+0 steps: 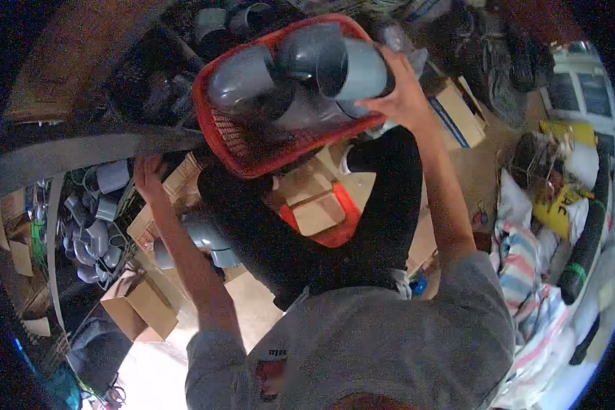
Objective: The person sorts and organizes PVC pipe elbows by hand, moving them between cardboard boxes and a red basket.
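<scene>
A red plastic basket (pixel 215 137) with several large grey pipe fittings (pixel 242 78) sits tilted at the top centre, above the person's knees. My right hand (pixel 402 92) is at its right side, with thumb and fingers spread around the end of a lighter grey pipe fitting (pixel 365 68). Motion blurs that fitting slightly. On the left, my left hand (pixel 150 179) is raised at a grey shelf rail (pixel 96 152), its shadowed fingers slightly apart and nothing visible in them.
Grey fittings (pixel 92 239) fill a rack at left. An open cardboard box (pixel 140 307) stands below it. Between the legs are a red object (pixel 348 212) and cardboard (pixel 319 213). Another carton (pixel 458 113), yellow bags (pixel 557 208) and a striped sack (pixel 526 263) lie at right.
</scene>
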A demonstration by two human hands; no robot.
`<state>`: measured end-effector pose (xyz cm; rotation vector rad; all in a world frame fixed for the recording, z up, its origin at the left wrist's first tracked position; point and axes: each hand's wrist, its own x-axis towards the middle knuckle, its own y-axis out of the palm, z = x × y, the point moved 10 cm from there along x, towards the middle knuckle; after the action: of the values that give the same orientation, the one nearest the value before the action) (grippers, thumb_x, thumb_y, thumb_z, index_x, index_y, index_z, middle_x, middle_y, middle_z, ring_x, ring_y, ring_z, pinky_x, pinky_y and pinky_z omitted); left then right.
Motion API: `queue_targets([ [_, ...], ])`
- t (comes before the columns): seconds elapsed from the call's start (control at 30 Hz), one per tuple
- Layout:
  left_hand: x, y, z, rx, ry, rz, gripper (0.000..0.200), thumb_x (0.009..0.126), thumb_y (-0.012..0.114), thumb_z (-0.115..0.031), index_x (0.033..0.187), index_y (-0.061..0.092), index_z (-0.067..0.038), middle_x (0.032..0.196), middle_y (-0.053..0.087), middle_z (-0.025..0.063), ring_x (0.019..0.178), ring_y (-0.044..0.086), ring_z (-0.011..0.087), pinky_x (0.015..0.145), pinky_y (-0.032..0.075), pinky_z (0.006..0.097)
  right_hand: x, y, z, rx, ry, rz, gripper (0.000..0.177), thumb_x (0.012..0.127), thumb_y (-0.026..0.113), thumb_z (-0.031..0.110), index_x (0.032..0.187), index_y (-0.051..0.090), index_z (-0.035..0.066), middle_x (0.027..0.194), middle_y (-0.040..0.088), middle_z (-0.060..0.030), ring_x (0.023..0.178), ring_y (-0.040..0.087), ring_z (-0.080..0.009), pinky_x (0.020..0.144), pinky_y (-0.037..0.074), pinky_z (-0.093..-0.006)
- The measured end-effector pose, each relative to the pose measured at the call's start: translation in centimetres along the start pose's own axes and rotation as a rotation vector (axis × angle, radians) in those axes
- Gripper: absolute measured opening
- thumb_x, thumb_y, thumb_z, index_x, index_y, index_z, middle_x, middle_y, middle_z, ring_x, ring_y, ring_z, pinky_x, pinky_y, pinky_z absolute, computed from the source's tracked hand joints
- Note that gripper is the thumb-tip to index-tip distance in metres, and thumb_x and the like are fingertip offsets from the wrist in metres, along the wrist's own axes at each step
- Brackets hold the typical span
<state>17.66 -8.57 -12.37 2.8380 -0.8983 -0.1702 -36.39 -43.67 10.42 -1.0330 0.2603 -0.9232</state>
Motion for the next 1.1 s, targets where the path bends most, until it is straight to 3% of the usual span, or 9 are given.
queue_targets([
  [0.17,-15.7,7.6,-10.1,0.208,0.077,0.078,0.036,0.099,0.057,-0.015,0.131,0.055,0.002,0.119,0.066,0.0153,0.102,0.066,0.0237,0.077,0.057,0.0338,-2.3,-7.1,0.3,0.197,-0.035,-0.299,0.115,0.050,0.098,0.036,0.142,0.043,-0.004,0.138,0.053,-0.0227,0.130,0.052,-0.0343,0.112,0.040,-0.0407],
  [0.23,-19.9,11.5,-12.1,0.371,0.133,0.098,0.036,0.099,0.057,-0.016,0.129,0.056,0.003,0.117,0.066,0.0159,0.101,0.066,0.0235,0.076,0.057,0.0333,-3.4,-9.1,1.8,0.250,-0.011,-0.348,0.100,0.061,0.095,0.013,0.141,0.039,-0.007,0.133,0.056,-0.0202,0.123,0.055,-0.0245,0.102,0.048,-0.0373],
  [0.3,-22.6,14.3,-10.6,0.188,-0.085,0.040,0.038,0.099,0.061,-0.022,0.125,0.059,0.005,0.114,0.066,0.0158,0.101,0.066,0.0227,0.078,0.057,0.0336,-4.2,-9.7,1.2,0.690,0.128,-0.388,0.107,0.058,0.098,0.031,0.140,0.039,-0.005,0.132,0.057,-0.0177,0.125,0.055,-0.0280,0.102,0.049,-0.0412],
  [0.53,-27.1,29.6,-14.7,-0.400,0.001,0.487,0.112,0.071,0.089,-0.044,0.154,0.024,-0.006,0.154,0.032,0.0187,0.137,0.043,0.0332,0.099,0.050,0.0440,-10.0,-0.4,4.8,1.115,0.612,0.006,0.082,0.089,0.073,0.041,0.148,0.030,0.003,0.137,0.050,-0.0142,0.115,0.061,-0.0264,0.085,0.059,-0.0440],
  [0.63,-26.3,26.7,-14.8,-0.280,0.171,0.449,0.098,0.077,0.086,-0.037,0.152,0.031,-0.006,0.152,0.039,0.0164,0.135,0.047,0.0307,0.104,0.047,0.0415,-10.9,2.5,13.9,1.102,0.482,0.388,0.085,0.088,0.073,0.038,0.151,0.028,0.001,0.129,0.057,-0.0112,0.114,0.060,-0.0210,0.081,0.058,-0.0337],
  [0.67,-25.5,23.6,-11.0,-0.172,-0.031,0.323,0.084,0.081,0.081,-0.030,0.149,0.037,-0.005,0.145,0.046,0.0161,0.129,0.051,0.0297,0.103,0.047,0.0410,-11.4,5.5,13.3,0.990,0.407,0.378,0.082,0.082,0.080,0.037,0.143,0.042,-0.003,0.133,0.058,-0.0164,0.124,0.056,-0.0257,0.104,0.046,-0.0397],
  [0.77,-25.1,16.3,-6.4,-0.166,-0.306,0.098,0.066,0.088,0.073,-0.022,0.144,0.044,-0.004,0.135,0.055,0.0155,0.122,0.056,0.0283,0.102,0.048,0.0402,-11.6,8.1,18.3,1.263,0.415,0.622,0.074,0.088,0.077,0.026,0.145,0.040,-0.001,0.131,0.060,-0.0156,0.118,0.060,-0.0230,0.098,0.051,-0.0367],
  [0.97,-24.8,4.9,-14.6,0.528,0.209,-0.121,0.052,0.091,0.066,-0.016,0.139,0.050,-0.003,0.126,0.060,0.0148,0.115,0.059,0.0276,0.099,0.049,0.0396,-6.1,9.4,13.0,0.944,0.267,0.279,0.067,0.090,0.075,0.021,0.144,0.042,0.000,0.126,0.062,-0.0169,0.111,0.064,-0.0200,0.088,0.055,-0.0327],
  [1.1,-19.5,0.6,-14.2,-0.441,0.017,-0.356,0.042,0.094,0.062,-0.011,0.133,0.053,-0.002,0.120,0.061,0.0127,0.109,0.060,0.0277,0.089,0.055,0.0404,-2.8,9.0,4.0,0.247,0.108,0.072,0.079,0.081,0.082,0.031,0.141,0.044,-0.003,0.127,0.061,-0.0249,0.121,0.059,-0.0318,0.098,0.050,-0.0401],
])
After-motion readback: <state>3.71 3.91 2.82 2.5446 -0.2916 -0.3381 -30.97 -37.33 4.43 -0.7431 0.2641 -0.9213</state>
